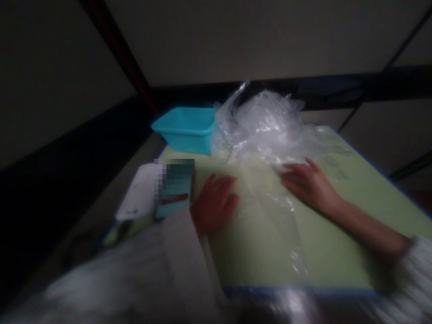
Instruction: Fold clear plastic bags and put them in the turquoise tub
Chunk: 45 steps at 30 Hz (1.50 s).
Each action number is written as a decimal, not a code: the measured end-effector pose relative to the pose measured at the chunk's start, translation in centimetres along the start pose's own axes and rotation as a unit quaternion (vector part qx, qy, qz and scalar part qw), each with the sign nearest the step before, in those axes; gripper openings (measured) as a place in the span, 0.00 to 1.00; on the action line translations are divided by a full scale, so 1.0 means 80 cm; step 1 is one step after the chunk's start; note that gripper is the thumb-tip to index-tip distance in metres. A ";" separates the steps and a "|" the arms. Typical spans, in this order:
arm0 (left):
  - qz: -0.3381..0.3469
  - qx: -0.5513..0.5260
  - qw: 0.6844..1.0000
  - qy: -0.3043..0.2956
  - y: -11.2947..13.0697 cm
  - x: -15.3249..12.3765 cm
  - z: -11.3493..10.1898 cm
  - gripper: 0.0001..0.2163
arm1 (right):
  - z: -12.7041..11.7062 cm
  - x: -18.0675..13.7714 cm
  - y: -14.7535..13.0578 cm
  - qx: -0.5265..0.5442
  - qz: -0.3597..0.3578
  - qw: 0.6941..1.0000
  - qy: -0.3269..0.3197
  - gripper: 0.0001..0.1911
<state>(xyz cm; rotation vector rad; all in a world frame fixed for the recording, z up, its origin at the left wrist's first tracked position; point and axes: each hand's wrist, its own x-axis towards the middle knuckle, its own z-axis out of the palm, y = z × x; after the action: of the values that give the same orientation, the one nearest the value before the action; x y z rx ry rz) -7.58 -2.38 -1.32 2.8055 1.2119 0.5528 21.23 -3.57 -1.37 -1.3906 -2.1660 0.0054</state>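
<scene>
A clear plastic bag [270, 211] lies flattened over the table between my two hands, its near end hanging past the front edge. My left hand [216, 204] rests at the bag's left side, fingers apart and slightly bent. On the right, my right hand [312, 186] reaches in from the side with its fingers stretched out, the tips at the bag's edge. Neither hand visibly grips anything. Beyond them is a heaped pile of clear plastic bags [270, 126]. The picture is dim and blurred, so fingertip contact is hard to make out.
A turquoise plastic basin [189, 141] stands at the back left, partly covered by the pile. Left of my left hand lie a greenish notebook-like item [175, 180] with a red pen-like object [174, 198] and a white flat object [140, 193]. The yellow-green tabletop [364, 198] has blue edging.
</scene>
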 end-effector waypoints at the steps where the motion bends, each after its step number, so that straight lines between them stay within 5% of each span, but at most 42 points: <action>1: -0.001 -0.001 1.000 -0.002 0.000 0.000 0.000 0.16 | 0.000 0.000 0.000 0.007 0.010 1.000 -0.003 0.18; 7: 0.005 -0.002 1.000 0.009 0.001 -0.001 0.001 0.16 | -0.001 0.000 -0.002 0.018 0.007 1.000 -0.004 0.17; 16: 0.016 -0.001 1.000 0.027 0.000 -0.002 0.002 0.16 | -0.012 0.002 -0.008 -0.011 -0.103 0.991 0.085 0.11; 24: -0.022 -0.187 0.980 0.058 0.008 -0.004 -0.004 0.13 | -0.013 0.003 0.000 -0.052 -0.068 0.990 0.114 0.12; 30: -0.075 -0.441 0.894 0.022 0.018 -0.002 -0.004 0.08 | -0.020 -0.004 -0.032 0.106 -0.048 0.993 0.032 0.09; 34: -0.122 -0.550 0.826 -0.021 0.020 -0.001 0.002 0.11 | -0.024 -0.005 -0.056 0.291 -0.016 0.954 -0.077 0.07; 40: -0.146 -0.579 0.801 -0.047 0.019 0.002 0.003 0.14 | -0.018 -0.003 -0.065 0.425 0.000 0.878 -0.219 0.08; 45: -0.139 -0.601 0.785 -0.044 0.019 0.003 0.001 0.13 | -0.014 -0.003 -0.062 0.451 0.018 0.868 -0.207 0.08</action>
<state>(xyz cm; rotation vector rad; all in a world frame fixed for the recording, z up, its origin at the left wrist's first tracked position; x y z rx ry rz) -6.32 -3.28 -1.05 1.5121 0.7525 0.7693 17.69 -6.38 0.91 -0.8930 -1.9790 1.2622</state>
